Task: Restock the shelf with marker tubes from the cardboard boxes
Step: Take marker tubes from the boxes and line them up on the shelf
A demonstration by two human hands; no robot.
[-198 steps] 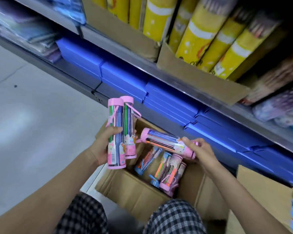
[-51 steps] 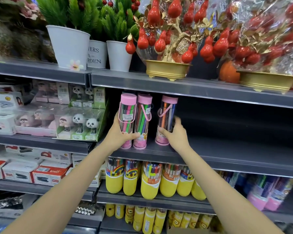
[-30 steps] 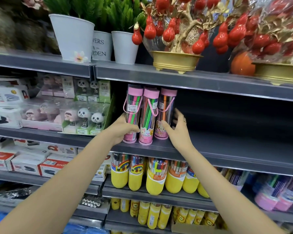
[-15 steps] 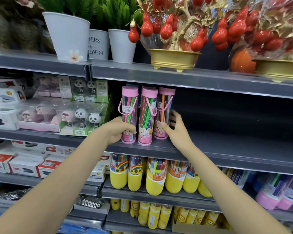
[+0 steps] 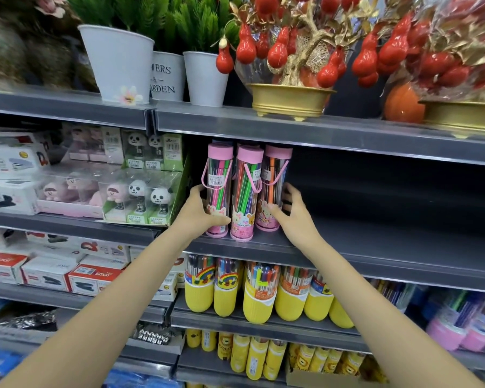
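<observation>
Store shelving w/ grey metal shelves point(image 5: 375, 247), mid shelf mostly bare on the right. 3 pink-capped marker tubes point(image 5: 245, 191) stand upright at its front edge, touching side by side. Left hand point(image 5: 199, 212) wraps the leftmost tube low down, thumb across the front. Right hand point(image 5: 293, 212) cups the rightmost tube, fingers spread & curled round its side. Yellow marker tubs point(image 5: 258, 298) sit on the shelf below, white plant pots point(image 5: 118, 63) on the one above.
</observation>
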